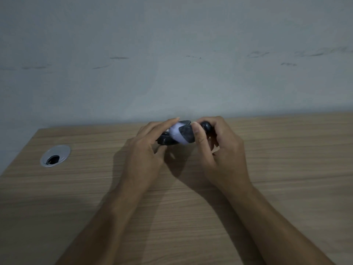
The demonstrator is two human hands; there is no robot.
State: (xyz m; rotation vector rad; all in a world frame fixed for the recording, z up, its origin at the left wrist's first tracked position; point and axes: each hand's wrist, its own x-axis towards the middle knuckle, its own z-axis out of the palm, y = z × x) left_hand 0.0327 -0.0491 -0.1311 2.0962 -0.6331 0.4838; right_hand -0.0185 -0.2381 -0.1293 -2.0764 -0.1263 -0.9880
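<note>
A small dark object with a pale lilac band (178, 135) is held just above the wooden desk (286, 159), near its far edge. My left hand (147, 150) holds its left side, thumb under it and fingers stretched over the top. My right hand (219, 148) grips a round black knob-like part (206, 127) at its right end, the thumb pressing on the dark rounded face. Motion blur hides what the object is; white lettering shows on its dark lower part.
A silver cable grommet (55, 155) with a dark opening sits in the desk at the left. A pale grey wall (172, 64) rises directly behind the desk's far edge. The desk's left corner lies beyond the grommet.
</note>
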